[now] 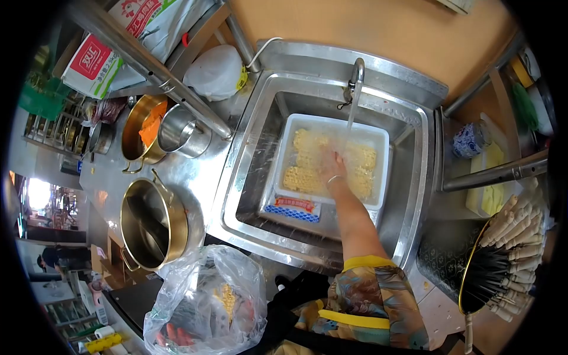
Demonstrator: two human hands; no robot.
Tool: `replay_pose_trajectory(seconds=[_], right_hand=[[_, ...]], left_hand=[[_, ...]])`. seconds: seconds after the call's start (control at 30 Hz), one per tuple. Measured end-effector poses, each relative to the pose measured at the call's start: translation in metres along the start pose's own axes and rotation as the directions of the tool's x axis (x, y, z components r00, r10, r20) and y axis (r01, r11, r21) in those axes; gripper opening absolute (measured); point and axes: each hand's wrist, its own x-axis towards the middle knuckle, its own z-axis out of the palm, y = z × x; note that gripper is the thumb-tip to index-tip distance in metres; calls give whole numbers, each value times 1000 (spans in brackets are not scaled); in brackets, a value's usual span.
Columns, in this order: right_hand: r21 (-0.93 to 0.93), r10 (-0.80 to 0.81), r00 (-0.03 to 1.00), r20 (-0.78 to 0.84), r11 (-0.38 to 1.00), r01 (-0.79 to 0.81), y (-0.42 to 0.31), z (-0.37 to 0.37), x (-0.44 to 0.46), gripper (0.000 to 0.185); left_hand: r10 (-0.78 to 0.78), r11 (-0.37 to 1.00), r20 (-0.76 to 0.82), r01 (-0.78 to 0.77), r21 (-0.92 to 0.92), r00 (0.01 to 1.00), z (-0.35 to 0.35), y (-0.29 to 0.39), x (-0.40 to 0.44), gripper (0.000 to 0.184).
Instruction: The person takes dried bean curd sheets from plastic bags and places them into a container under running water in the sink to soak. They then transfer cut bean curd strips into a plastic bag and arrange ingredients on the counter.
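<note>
My right hand (333, 166) reaches into a white plastic tub (384, 137) standing in the sink. Its fingers look stretched out over yellow instant noodle blocks (302, 178) lying in water, partly blurred by spray. From the tap (357, 83) a stream falls into the tub just beyond the fingers. My left hand (177, 335) grips a clear plastic bag (204, 284) at the lower left, its fingers seen through the film. A piece of yellow noodle block (225, 302) shows inside the bag. A printed red, white and blue packet (293, 208) lies against the tub's near side.
The steel sink (226, 183) surrounds the tub. Left of it stand a brass-coloured pot (180, 219), another pot with something orange (129, 139), and a steel container (201, 145). Shelf posts (177, 89) rise on the left. A black bin of wooden-handled utensils (441, 263) is at right.
</note>
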Motion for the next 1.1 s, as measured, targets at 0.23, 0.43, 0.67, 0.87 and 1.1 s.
replay_pose_trajectory(seconds=[0.23,0.43,0.67,0.87,1.1], right_hand=[[-705,-194,975,109,676,213,-56,-53,-28,55],[-382,-333,918,-216,894,234,-98,-143,17,45],[-353,-548,712,438,624,697,-121,-169,115,37],[789,-20,990,141,606,-100,-151,-192,73,21],[-301,-438,820,369,778,552,-71,-47,-38,33]], left_hand=[[6,1000,10,-6,-4,1000,-5,2,1,55],[26,1000,17,-26,-14,1000,-10,0,0,55],[62,996,2,-62,-66,998,-17,-11,-8,55],[94,993,-1,-94,-75,996,-30,-8,-19,55],[116,989,11,-114,-93,993,-41,-2,-31,54]])
